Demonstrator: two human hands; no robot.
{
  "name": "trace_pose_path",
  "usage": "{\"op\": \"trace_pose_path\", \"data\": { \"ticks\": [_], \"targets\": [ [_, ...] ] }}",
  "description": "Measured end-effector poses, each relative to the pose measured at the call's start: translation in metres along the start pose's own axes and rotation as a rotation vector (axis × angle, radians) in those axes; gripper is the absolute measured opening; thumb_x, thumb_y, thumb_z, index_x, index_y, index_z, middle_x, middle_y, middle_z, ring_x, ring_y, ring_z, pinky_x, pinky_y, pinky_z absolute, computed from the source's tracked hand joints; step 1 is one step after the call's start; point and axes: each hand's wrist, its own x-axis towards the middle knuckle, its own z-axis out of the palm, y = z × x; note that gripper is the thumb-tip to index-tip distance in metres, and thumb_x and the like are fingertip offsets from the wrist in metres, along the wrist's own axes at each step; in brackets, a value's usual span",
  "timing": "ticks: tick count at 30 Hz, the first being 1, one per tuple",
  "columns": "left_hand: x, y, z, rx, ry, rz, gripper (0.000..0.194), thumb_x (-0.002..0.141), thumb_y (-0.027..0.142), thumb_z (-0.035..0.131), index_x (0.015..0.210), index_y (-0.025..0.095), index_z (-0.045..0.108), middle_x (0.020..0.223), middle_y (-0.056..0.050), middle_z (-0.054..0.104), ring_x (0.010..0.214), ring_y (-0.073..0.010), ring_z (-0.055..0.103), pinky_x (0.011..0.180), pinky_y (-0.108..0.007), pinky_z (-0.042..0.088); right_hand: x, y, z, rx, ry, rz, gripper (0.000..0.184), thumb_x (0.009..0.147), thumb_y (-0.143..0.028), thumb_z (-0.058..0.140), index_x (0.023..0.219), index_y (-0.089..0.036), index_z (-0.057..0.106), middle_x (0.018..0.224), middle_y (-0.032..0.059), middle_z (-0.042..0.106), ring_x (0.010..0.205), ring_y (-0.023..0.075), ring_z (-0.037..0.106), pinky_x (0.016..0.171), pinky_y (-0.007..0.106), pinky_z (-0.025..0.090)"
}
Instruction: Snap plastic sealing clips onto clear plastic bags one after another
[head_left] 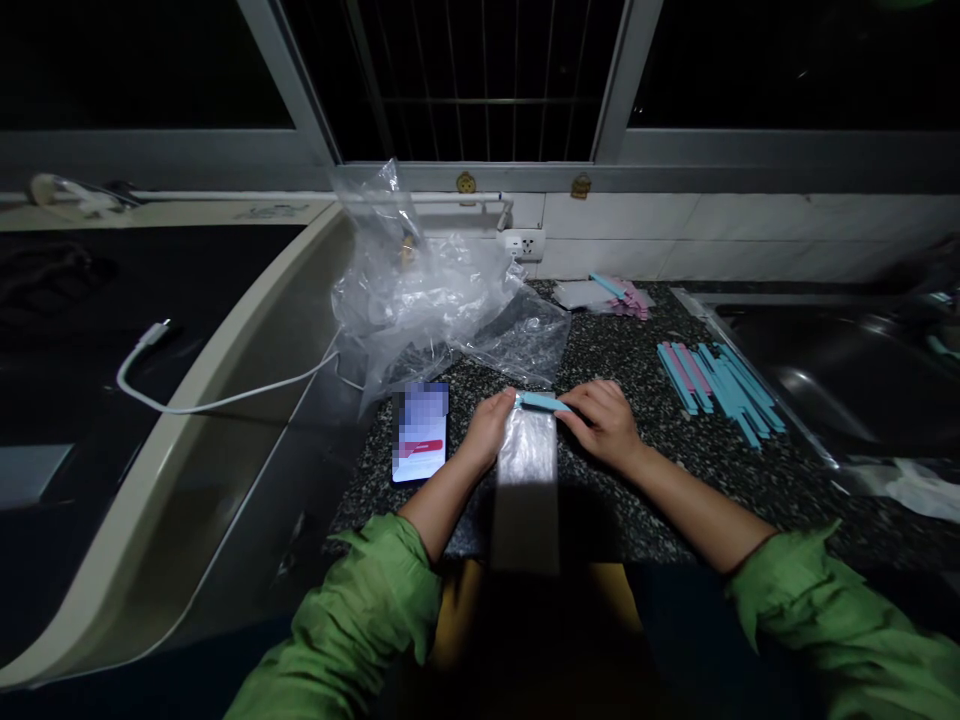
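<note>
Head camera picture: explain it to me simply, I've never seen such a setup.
There is no machine: a camera on a person's head looks forward and down at their bare hands. The right hand holds one end of a blue strip over a flat, shiny packet; the left hand is at the strip's other end. On the speckled counter lie a lit phone, crumpled clear plastic and more blue and pink strips.

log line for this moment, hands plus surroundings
left hand: at top of clear sleeve | right hand: holds end of blue strip | left side: lit phone | right side: strip pile
</note>
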Motion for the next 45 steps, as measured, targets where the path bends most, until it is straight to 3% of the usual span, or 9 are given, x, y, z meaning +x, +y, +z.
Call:
{"op": "trace_pose_path", "data": {
  "ticks": [19, 28, 45],
  "targets": [
    [0.004, -0.001, -0.003, 0.084, 0.074, 0.027, 0.046, 0.053, 0.06, 0.063, 0.053, 0.016, 0.049, 0.047, 0.004, 0.046, 0.051, -0.0103, 0.04, 0.053, -0.023, 0.03, 0.005, 0.005, -0.008, 0.157, 0.153, 0.153, 0.008, 0.079, -0.027, 0.058, 0.081, -0.021, 0.063, 0.074, 0.0036, 0.064, 0.07, 0.017, 0.057, 0.067, 0.034, 0.044],
    [0.006, 0.0, -0.005, 0.073, 0.095, 0.029, 0.043, 0.056, 0.057, 0.063, 0.052, 0.017, 0.048, 0.047, 0.004, 0.046, 0.05, -0.0103, 0.039, 0.053, -0.023, 0.029, 0.006, 0.01, -0.014, 0.184, 0.241, 0.154, 0.005, 0.078, -0.024, 0.059, 0.081, -0.021, 0.061, 0.076, 0.0042, 0.063, 0.072, 0.0173, 0.058, 0.066, 0.034, 0.046],
    [0.008, -0.001, -0.009, 0.044, 0.199, 0.034, 0.04, 0.058, 0.053, 0.062, 0.053, 0.015, 0.051, 0.047, 0.003, 0.049, 0.046, -0.0095, 0.039, 0.049, -0.023, 0.028, 0.004, 0.025, -0.022, 0.298, 0.352, 0.383, 0.011, 0.077, -0.031, 0.056, 0.077, -0.021, 0.059, 0.076, 0.0024, 0.062, 0.072, 0.0165, 0.057, 0.07, 0.032, 0.046]
  ]
}}
